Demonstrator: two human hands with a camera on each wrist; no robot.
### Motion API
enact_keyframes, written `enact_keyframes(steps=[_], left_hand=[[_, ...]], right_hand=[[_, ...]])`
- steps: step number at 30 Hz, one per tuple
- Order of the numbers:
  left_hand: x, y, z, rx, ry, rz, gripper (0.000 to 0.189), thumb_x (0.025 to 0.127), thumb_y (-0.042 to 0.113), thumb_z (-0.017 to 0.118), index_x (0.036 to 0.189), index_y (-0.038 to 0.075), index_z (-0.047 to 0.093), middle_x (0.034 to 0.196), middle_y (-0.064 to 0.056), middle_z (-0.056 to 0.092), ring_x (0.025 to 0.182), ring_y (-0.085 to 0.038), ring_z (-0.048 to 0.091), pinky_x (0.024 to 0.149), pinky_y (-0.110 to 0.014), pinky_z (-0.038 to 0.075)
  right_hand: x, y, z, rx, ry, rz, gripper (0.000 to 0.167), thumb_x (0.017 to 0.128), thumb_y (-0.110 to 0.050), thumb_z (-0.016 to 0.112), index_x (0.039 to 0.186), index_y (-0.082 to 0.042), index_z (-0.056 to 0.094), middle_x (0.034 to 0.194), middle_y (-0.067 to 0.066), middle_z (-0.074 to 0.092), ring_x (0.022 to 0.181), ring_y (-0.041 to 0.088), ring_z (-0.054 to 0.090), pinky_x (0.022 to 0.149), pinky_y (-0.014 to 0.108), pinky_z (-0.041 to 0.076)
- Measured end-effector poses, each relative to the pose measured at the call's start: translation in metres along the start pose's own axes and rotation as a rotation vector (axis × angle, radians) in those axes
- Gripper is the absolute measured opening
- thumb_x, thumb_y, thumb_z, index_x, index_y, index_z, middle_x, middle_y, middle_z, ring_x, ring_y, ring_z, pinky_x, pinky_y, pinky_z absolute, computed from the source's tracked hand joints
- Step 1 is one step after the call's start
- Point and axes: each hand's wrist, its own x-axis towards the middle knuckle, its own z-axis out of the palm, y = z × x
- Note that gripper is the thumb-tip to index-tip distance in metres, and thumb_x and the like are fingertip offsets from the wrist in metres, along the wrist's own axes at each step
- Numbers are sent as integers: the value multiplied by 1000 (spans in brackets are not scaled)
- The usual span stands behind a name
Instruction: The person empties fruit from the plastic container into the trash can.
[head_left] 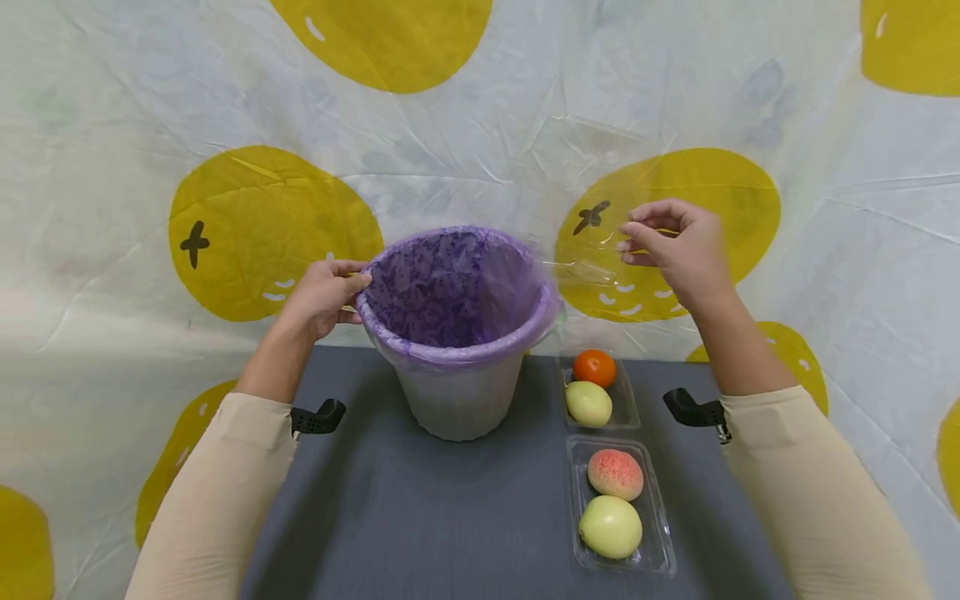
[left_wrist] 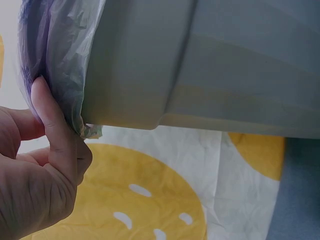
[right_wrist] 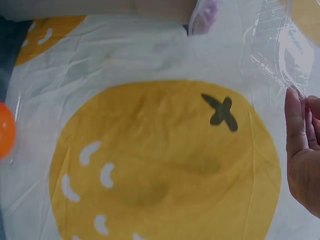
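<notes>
A whitish bin (head_left: 461, 404) stands tilted on the dark table, lined with a purple plastic bag (head_left: 480, 354) folded over its rim. My left hand (head_left: 322, 300) pinches the bag-covered rim at the bin's left side; in the left wrist view the thumb and fingers lie on either side of the purple plastic (left_wrist: 62, 55). To the right of the bin, my right hand (head_left: 678, 246) is raised and pinches a crumpled sheet of clear plastic film (right_wrist: 280, 45). The film stretches left toward the bin's right rim; where it ends is hard to make out.
Right of the bin, a clear tray (head_left: 628, 408) holds a tangerine (head_left: 595, 367) and a pale yellow-green fruit (head_left: 588, 404). Nearer, another clear tray (head_left: 660, 546) holds a peach (head_left: 615, 474) and a pale green fruit (head_left: 611, 527). A fruit-printed cloth (head_left: 465, 142) hangs behind the table (head_left: 420, 533).
</notes>
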Motion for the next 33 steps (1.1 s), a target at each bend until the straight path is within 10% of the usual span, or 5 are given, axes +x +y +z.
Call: enact_keyframes(steps=[13,33], left_hand=[[1,0,0,4,11,-1,50,110,21,52,157,7,43,118,-7,56,70,-11,60,59,-25,59],[0,1,1,11,12,-9,51,110,21,51,158,7,41,114,-6,57,71,-11,60,60,-25,59]], right_hand=[[-27,25,-59,-79,66,73,27,90,-7,80,110,7,69,88,1,76,68,14,75,61,27,62],[-74,84,-143,-301,73,317,15,98,-17,71,101,-31,74,87,-18,74,72,3,74,65,20,61]])
